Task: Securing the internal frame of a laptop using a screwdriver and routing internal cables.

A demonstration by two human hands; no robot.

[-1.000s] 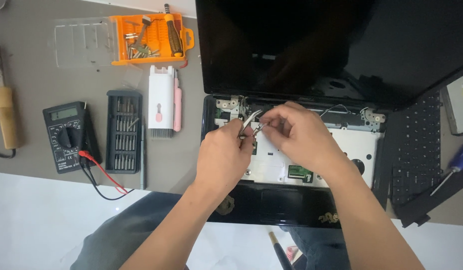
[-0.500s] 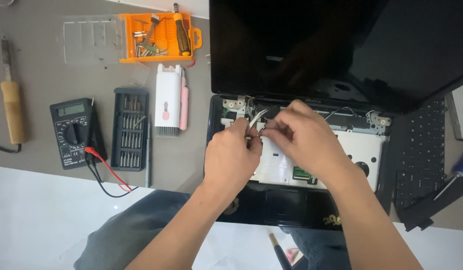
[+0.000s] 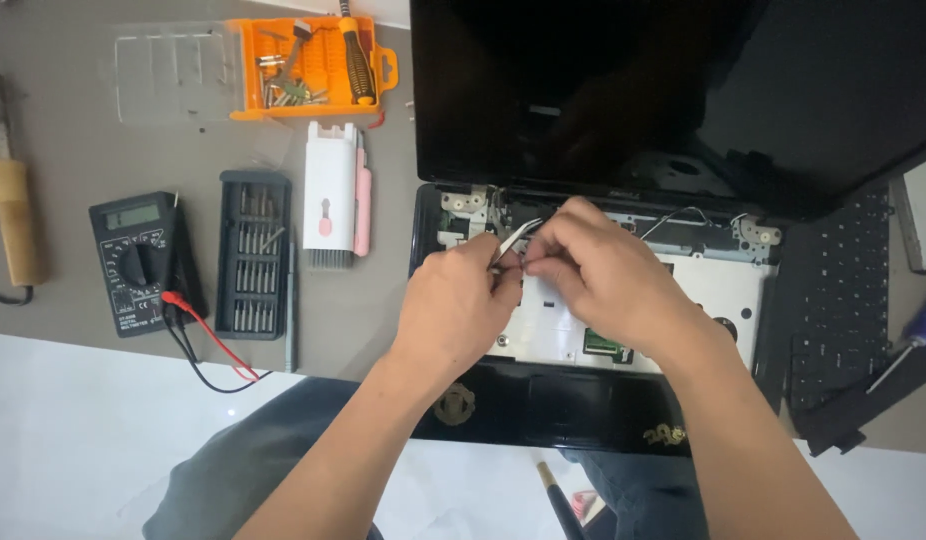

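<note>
1. The left hand (image 3: pixel 458 310) pinches thin metal tweezers (image 3: pixel 511 238) between thumb and fingers (image 3: pixel 488 262); the tips point up and to the right, towards the left hinge of the laptop (image 3: pixel 623 330).
2. The right hand (image 3: pixel 603 275) is just beside the left one, its fingers closed together on something small near the tweezers; I cannot tell what it is.
3. The laptop lies opened near the front edge of the table (image 3: pixel 63 300), with its keyboard taken off, so a pale inner plate (image 3: pixel 723 290) shows. Its dark screen stands towards the far edge.
4. The removed black keyboard (image 3: pixel 833 310) rests at the right side of the laptop, and a blue-handled screwdriver (image 3: pixel 913 335) lies on it.
5. On the left part of the table are a black multimeter (image 3: pixel 133 262) with red and black leads, a black bit set (image 3: pixel 253 255), and a white and pink cleaning brush tool (image 3: pixel 333 195).
6. Near the far edge sits an orange tool case (image 3: pixel 308 65), its clear lid open. A tool with wooden handle (image 3: pixel 13 215) lies at the left edge.
</note>
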